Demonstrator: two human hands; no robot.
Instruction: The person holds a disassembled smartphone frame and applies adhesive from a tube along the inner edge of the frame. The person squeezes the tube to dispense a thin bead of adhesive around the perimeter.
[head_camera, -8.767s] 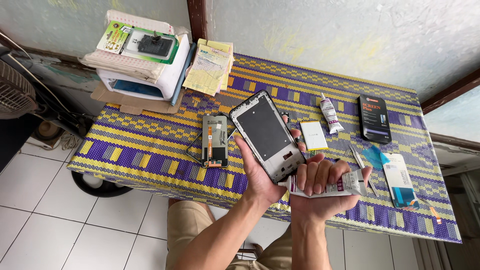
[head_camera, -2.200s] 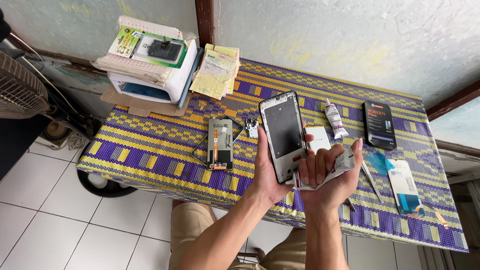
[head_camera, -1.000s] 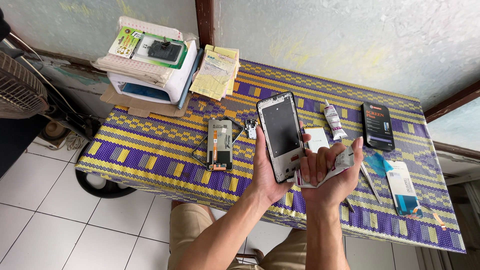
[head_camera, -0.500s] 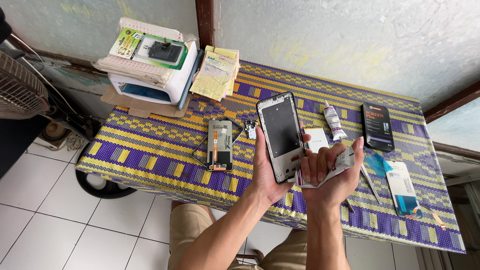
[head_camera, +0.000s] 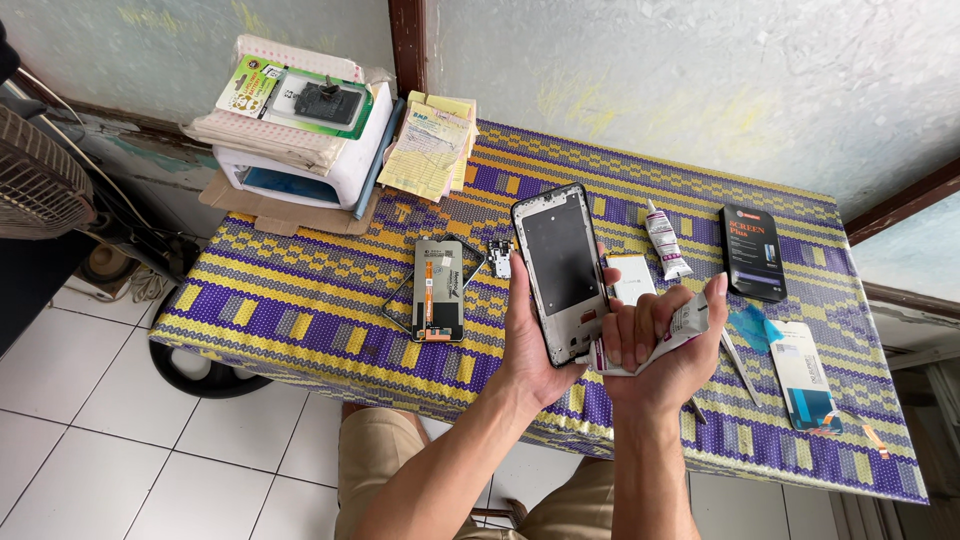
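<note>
Black phone frame (head_camera: 562, 272) upright in left hand (head_camera: 537, 340), right hand (head_camera: 655, 345) beside

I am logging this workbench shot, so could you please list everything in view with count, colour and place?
phone frame: 1, black, upright in the left hand
squeezed tube: 1, white, in the right hand
screen panel: 1, dark with an orange strip, table centre-left
small board: 1, pale, beside the panel
glue tube: 1, white, behind the hands
box: 1, black, far right
packet: 1, white and blue, right edge
paper slips: 1 stack, yellow, far left
white case: 1, under cloth and a green pack, far left corner
tablecloth: 1, purple and yellow weave
left hand: 1
right hand: 1
</note>
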